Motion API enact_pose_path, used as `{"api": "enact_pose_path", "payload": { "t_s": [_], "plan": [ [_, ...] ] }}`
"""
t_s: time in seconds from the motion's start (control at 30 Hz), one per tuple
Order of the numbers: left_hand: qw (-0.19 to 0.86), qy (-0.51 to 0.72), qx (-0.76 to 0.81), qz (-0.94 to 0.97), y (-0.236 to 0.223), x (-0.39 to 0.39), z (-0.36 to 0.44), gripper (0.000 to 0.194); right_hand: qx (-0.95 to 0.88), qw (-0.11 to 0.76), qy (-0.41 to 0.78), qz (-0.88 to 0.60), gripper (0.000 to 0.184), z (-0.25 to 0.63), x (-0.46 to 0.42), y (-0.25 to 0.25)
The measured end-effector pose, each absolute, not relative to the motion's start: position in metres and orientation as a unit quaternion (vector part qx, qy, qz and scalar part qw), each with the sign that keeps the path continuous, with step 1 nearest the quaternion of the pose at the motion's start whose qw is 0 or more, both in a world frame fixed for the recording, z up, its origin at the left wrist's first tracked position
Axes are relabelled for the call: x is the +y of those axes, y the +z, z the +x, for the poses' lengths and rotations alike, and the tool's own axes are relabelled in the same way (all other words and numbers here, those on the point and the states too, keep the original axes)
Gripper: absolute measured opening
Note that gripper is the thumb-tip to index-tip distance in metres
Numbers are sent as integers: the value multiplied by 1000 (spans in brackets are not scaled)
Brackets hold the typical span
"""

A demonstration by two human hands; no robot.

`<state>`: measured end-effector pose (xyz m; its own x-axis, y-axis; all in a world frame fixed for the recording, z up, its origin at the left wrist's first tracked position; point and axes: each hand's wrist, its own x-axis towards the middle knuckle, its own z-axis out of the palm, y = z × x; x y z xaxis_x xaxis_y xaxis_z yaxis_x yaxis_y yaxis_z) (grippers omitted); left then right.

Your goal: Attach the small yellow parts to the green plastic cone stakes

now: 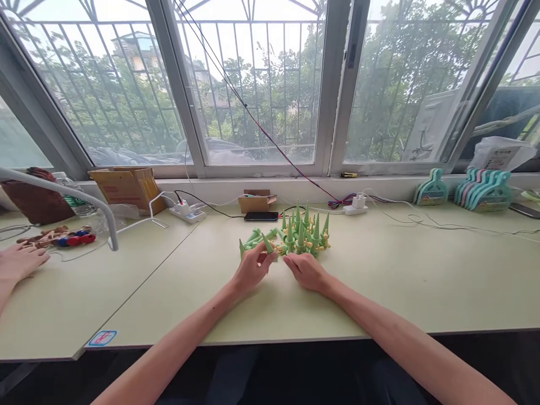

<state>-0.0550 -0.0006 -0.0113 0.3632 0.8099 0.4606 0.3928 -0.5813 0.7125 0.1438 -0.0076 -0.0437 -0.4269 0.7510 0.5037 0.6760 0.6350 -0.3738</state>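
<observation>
A cluster of green cone-shaped plastic spikes [301,232] with small yellow parts stands on the pale green table [379,281], some upright and some lying at its left side. My left hand [252,266] is closed on one green spike [267,245] at the cluster's left edge. My right hand [306,271] rests at the front of the cluster with its fingers curled against the pieces; what they hold is hidden.
Behind the cluster lie a black phone [261,216], a small cardboard box [256,201] and power strips [187,212] with cables. A larger cardboard box [126,187] sits at the left. Another person's hand [19,262] rests by coloured items [63,236]. Teal plastic pieces [483,189] stand at the right.
</observation>
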Motion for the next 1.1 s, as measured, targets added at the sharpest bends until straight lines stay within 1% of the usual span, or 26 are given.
{"api": "enact_pose_path", "payload": {
  "t_s": [0.43,0.6,0.7,0.87,0.97,1.1],
  "plan": [
    [229,445,372,782,-9,-3,-56,22,-856,292,29,-425,41,139,-9,-41],
    [169,499,373,764,-5,1,-57,21,-861,289,13,-418,40,139,-10,-41],
    [134,524,396,742,7,5,-55,23,-864,283,2,-416,41,138,-10,-41],
    [96,556,453,690,42,27,-31,26,-868,269,-17,-418,41,137,-10,-41],
    [88,535,484,687,60,53,-12,26,-868,262,-23,-421,41,138,-10,-41],
    [92,484,517,700,69,89,7,20,-872,251,-33,-418,41,139,-11,-40]
  ]
}}
